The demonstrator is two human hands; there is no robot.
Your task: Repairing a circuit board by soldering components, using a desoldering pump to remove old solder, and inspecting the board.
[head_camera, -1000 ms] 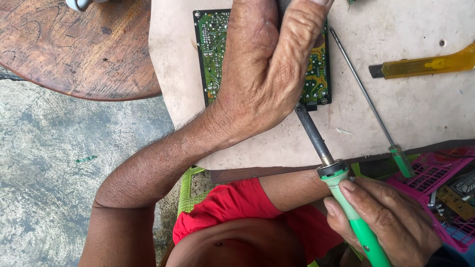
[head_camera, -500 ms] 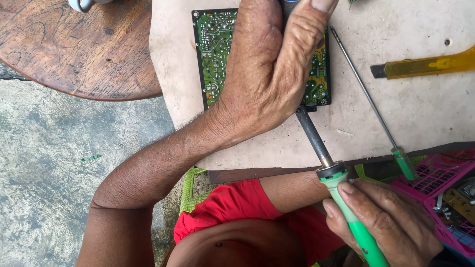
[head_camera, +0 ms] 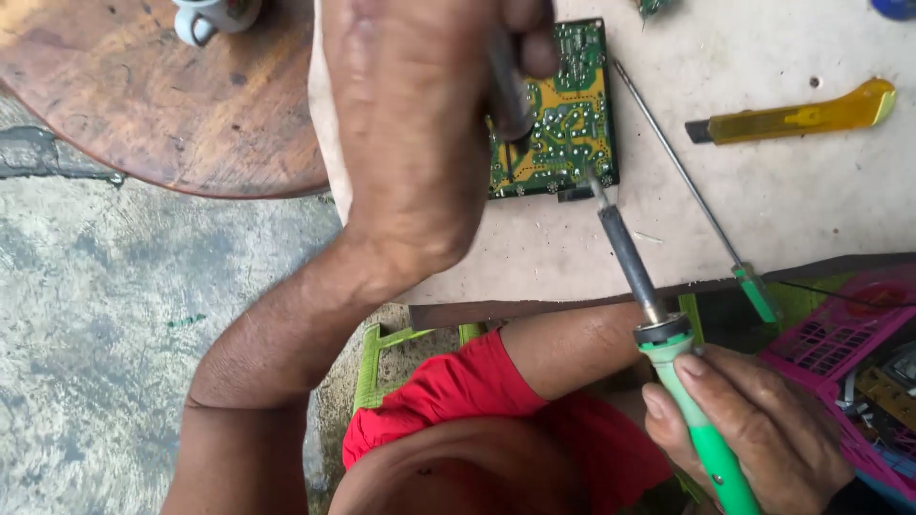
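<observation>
- far to the left of the left hand, on the round wooden table point(head_camera: 143, 105), a small white cup point(head_camera: 212, 17) now shows at the top edge; half a second ago only a bit of it was seen.
- the left hand point(head_camera: 420, 143) is higher and nearer to the camera than before, it does not lie flat on the board any more. the fingers are pressed together around a thin dark tool point(head_camera: 510, 95), whose tip touches the circuit board point(head_camera: 558, 119). what kind of tool it is i cannot tell.
- because the hand lifted, the yellow-green solder side of the board is now open to see, just under and right of the left hand.
- the right hand point(head_camera: 754, 429) is closed around the green handle of the soldering iron point(head_camera: 658, 315); its tip points to the lower edge of the board, very near, as before.
- further right of the iron lie a thin screwdriver point(head_camera: 692, 195) and a yellow utility knife point(head_camera: 797, 113); a pink basket point(head_camera: 840, 334) is beside the right hand.
</observation>
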